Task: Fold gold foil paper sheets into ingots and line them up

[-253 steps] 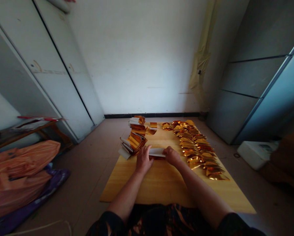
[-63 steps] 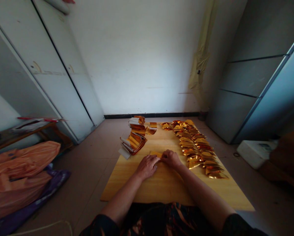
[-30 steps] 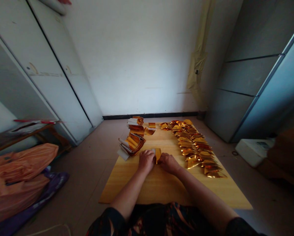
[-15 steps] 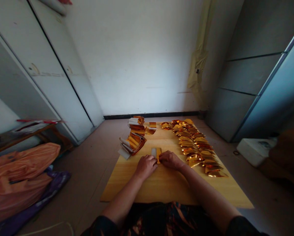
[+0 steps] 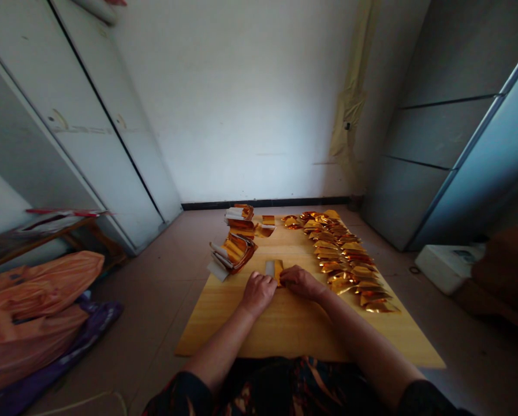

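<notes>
A sheet of gold foil paper (image 5: 274, 266), grey-white on its left side and gold on its right, lies on the wooden board (image 5: 302, 323) in front of me. My left hand (image 5: 259, 290) has curled fingers on the sheet's near left corner. From the right, my right hand (image 5: 300, 282) pinches its near right edge. Both sets of fingertips hide the near end of the paper. Folded gold paper pieces (image 5: 343, 254) stand in rows along the board's right side. Stacks of unfolded foil sheets (image 5: 235, 251) lie at the back left.
Grey cabinets (image 5: 111, 127) rise at the left, and a refrigerator (image 5: 440, 133) stands at the right. A white box (image 5: 443, 268) sits on the floor beyond the board. Orange and purple bags (image 5: 46, 312) lie at the lower left. The wall (image 5: 250, 115) is straight ahead.
My left hand has lifted slightly, its fingers more bunched at the sheet's near edge. My right hand stays in nearly the same place. The view has shifted a little.
</notes>
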`<control>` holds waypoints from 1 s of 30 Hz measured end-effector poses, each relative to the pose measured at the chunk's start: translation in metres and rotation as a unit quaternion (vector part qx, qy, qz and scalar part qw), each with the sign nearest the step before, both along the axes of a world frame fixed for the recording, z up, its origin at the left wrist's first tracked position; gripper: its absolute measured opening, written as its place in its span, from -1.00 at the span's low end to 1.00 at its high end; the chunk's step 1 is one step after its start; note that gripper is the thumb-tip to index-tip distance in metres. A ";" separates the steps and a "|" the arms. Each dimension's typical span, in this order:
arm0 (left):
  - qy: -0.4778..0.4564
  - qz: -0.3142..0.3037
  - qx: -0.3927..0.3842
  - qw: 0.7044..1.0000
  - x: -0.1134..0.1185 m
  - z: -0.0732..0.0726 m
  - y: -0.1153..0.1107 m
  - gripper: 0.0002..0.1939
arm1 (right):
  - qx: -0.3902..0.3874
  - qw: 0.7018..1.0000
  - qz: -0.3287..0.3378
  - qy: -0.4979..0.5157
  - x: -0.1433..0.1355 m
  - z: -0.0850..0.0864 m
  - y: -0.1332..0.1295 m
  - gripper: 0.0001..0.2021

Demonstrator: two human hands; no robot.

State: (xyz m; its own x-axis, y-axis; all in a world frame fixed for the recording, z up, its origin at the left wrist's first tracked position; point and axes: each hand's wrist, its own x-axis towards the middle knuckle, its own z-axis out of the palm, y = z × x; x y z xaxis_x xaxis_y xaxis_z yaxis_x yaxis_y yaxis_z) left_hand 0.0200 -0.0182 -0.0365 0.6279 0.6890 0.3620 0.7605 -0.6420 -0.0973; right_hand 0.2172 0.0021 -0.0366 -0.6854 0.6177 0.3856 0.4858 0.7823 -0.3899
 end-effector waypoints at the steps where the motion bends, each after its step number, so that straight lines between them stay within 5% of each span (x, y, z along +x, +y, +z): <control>1: 0.001 0.000 0.008 1.000 0.000 0.000 0.000 -0.79 | 0.006 1.000 0.006 0.005 0.000 0.000 0.000 -0.77; 23: 0.041 0.000 0.007 0.999 0.006 0.002 -0.002 -0.77 | -0.018 0.999 -0.020 0.044 0.002 -0.001 0.001 -0.73; 30: 0.045 -0.008 0.047 0.998 0.006 -0.002 0.000 -0.74 | 0.055 0.996 -0.049 0.046 0.002 -0.011 0.002 -0.72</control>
State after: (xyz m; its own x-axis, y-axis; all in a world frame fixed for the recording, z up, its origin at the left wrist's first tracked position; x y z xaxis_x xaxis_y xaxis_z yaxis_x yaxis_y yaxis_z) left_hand 0.0260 -0.0186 -0.0388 0.6713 0.6446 0.3659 0.7359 -0.6386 -0.2251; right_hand 0.2195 0.0042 -0.0472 -0.5825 0.6307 0.5128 0.5281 0.7732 -0.3512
